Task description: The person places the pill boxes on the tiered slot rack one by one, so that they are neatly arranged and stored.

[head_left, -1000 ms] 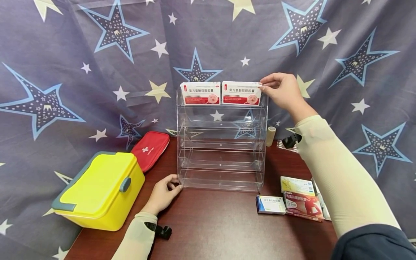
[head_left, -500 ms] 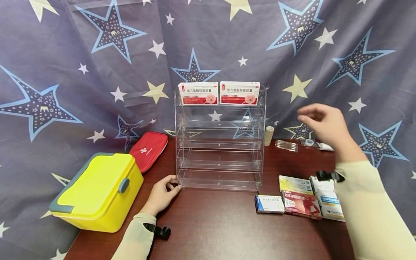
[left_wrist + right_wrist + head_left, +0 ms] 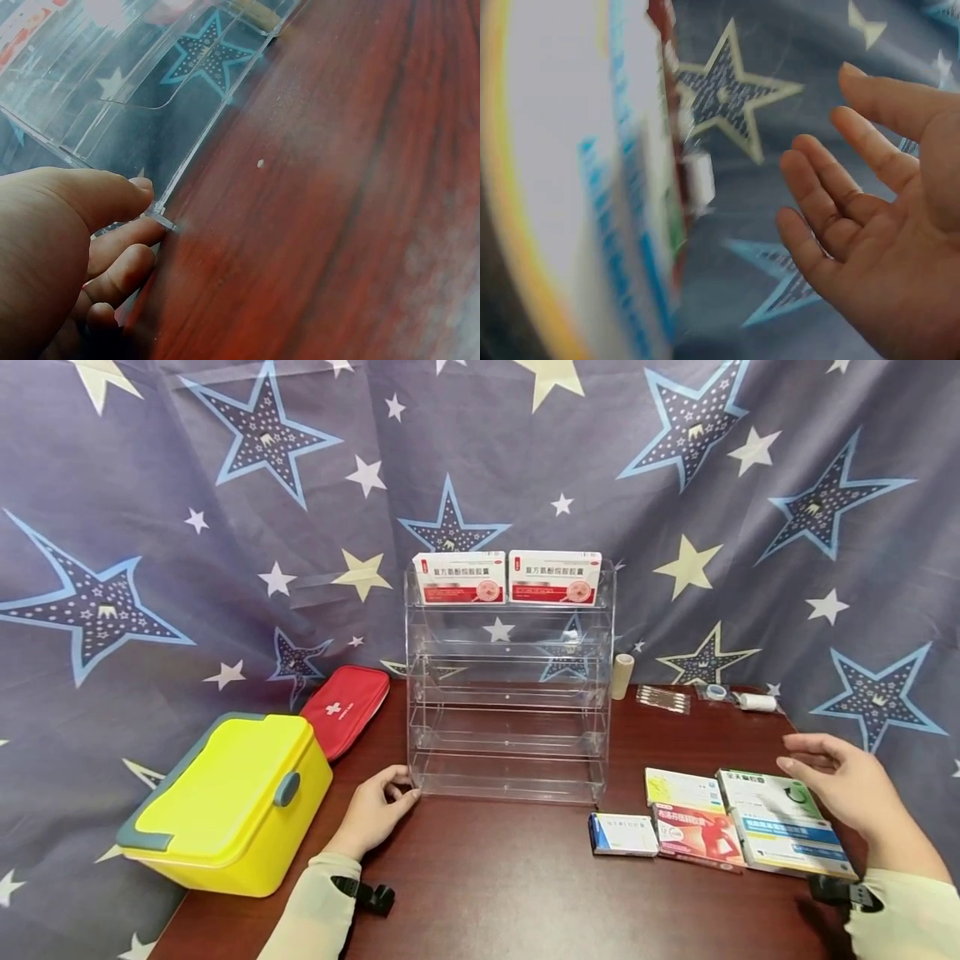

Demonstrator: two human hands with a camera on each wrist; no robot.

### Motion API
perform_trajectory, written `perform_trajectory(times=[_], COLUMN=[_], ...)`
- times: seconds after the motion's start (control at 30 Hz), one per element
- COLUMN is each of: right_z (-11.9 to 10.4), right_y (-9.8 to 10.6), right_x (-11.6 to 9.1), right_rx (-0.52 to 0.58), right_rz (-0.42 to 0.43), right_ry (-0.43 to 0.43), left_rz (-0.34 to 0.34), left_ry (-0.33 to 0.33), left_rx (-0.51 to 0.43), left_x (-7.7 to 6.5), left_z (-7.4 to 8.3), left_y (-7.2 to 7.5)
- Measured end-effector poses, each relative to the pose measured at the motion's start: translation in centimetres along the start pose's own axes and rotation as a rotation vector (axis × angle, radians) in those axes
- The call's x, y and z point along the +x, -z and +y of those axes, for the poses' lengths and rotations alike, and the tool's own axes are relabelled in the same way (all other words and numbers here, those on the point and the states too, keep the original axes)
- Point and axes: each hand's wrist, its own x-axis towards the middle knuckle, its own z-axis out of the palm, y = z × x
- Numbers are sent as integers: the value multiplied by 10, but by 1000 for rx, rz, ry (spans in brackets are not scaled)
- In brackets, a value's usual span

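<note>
A clear tiered display rack (image 3: 507,789) stands upright mid-table, with two white-and-red medicine boxes (image 3: 461,578) side by side on its top tier. My left hand (image 3: 375,808) pinches the rack's lower left front corner between thumb and forefinger; the left wrist view shows the thumb (image 3: 112,196) on the clear edge. Over the right end of the table hovers my right hand (image 3: 855,789), fingers loosely bent and nothing in them. Nearest to it are a green-and-white medicine box (image 3: 765,795) and a blue-and-white box (image 3: 795,845).
Left of these lie a yellow box (image 3: 681,789), a red box (image 3: 697,835) and a small blue-and-white box (image 3: 624,835). A yellow lidded case (image 3: 225,802) and red first-aid pouch (image 3: 345,710) stand left. Behind are a tan roll (image 3: 622,677) and cotton swabs (image 3: 663,699).
My right hand has left the upper right medicine box on the rack and come down and rightward to the boxes on the table. The left hand has stayed at the rack's corner.
</note>
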Motion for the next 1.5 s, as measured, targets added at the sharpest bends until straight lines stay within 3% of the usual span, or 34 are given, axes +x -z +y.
perform_trajectory(times=[0.17,0.37,0.7,1.1,1.37,1.5], right_z=[26,41,70,72,75,75], right_y=[-6,-10,-11,-12,-11,-14], right_x=[-10,-14,-18,-18,-16,-15], right_rx=[17,-61,-66,-72,-92,-83], right_rz=[-43,-66,-80,-142,-134,-92], right_ry=[-62,-124,-152,-171,-195,-192], left_rz=[0,-9,-3,-7,-11,-8], left_ry=[9,15,9,12,12,6], left_rx=[5,4,12,14,13,14], left_x=[0,-1,0,0,0,0], left_z=[0,1,2,3,4,4], left_y=[0,0,1,1,1,1])
